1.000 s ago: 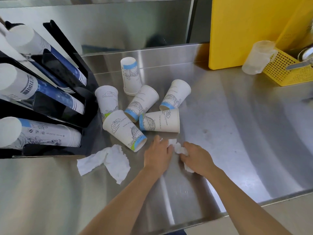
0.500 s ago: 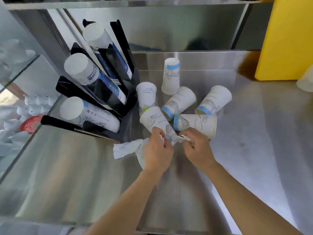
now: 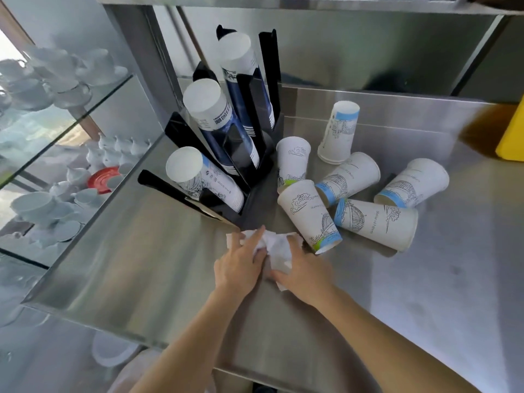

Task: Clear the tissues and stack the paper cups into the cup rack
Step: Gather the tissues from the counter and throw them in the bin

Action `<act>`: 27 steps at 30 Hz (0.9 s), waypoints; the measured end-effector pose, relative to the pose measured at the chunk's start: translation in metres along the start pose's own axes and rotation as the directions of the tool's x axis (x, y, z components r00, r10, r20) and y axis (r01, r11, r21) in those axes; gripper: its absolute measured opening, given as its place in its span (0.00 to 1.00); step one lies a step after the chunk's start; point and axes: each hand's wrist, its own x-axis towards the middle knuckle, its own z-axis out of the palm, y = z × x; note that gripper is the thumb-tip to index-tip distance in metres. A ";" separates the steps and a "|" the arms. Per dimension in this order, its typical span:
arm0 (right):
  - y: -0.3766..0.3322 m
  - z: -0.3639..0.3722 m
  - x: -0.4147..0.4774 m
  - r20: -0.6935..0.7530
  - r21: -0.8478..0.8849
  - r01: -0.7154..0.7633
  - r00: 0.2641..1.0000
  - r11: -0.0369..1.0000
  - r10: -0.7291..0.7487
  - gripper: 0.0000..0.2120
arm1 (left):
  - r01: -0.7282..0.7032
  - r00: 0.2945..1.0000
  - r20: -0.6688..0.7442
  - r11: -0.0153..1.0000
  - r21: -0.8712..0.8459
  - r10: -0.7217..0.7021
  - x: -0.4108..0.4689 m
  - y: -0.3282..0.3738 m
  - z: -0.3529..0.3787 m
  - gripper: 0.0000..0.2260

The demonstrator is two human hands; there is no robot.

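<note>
Stainless steel counter (image 3: pixel 158 273) is seen nearest, w/ both forearms reaching in over its front edge. Crumpled white tissue paper (image 3: pixel 276 246) is bunched on the counter betw. the two hands, just in front of the cup rack's foot. It is pinched by the left hand (image 3: pixel 241 266), fingers curled onto its left side; it is pressed and gathered from the right by the right hand (image 3: pixel 304 275), fingers closed around the wad.

Step in hand, as judged: tissues are being balled up for removal. Best done by folding loose corners inward so one tight wad is lifted w/o scraps left behind, and w/o nudging the nearest white printed paper cup (image 3: pixel 310 214), which lies touching the wad's right edge.

Farther back, five more loose cups are scattered, some tipped, one standing rim-down. The black slotted cup rack (image 3: pixel 249 143), at far left, is already loaded w/ three sleeves of stacked cups.
</note>
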 end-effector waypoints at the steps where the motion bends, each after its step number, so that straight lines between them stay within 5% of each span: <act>1: 0.003 0.001 -0.001 0.026 -0.055 0.002 1.000 0.998 0.000 0.36 | -0.004 1.000 -0.014 1.000 0.017 0.004 0.000 0.000 0.002 0.16; 8: 0.000 -0.005 -0.003 0.010 -0.108 0.067 0.998 0.992 -0.067 0.13 | 0.013 0.988 -0.154 0.997 -0.080 -0.026 0.000 -0.003 0.006 0.12; 12: -0.007 -0.009 -0.012 -0.043 0.007 0.056 0.998 0.998 -0.056 0.11 | 0.030 0.978 -0.194 0.971 -0.236 -0.078 -0.003 -0.007 -0.003 0.10; 18: -0.027 -0.017 -0.015 -0.148 0.435 -0.009 0.986 0.900 0.082 0.09 | 0.007 0.984 -0.154 0.888 -0.459 -0.088 -0.015 -0.016 -0.019 0.02; 22: -0.042 -0.018 -0.015 -0.202 0.506 0.061 0.978 0.860 0.050 0.06 | -0.072 0.975 -0.217 0.875 -0.478 -0.038 -0.025 -0.022 -0.022 0.03; 27: -0.071 -0.027 -0.016 -0.159 0.580 0.092 0.987 0.810 0.001 0.03 | -0.025 0.940 -0.297 0.833 -0.552 -0.169 -0.049 -0.037 -0.037 0.15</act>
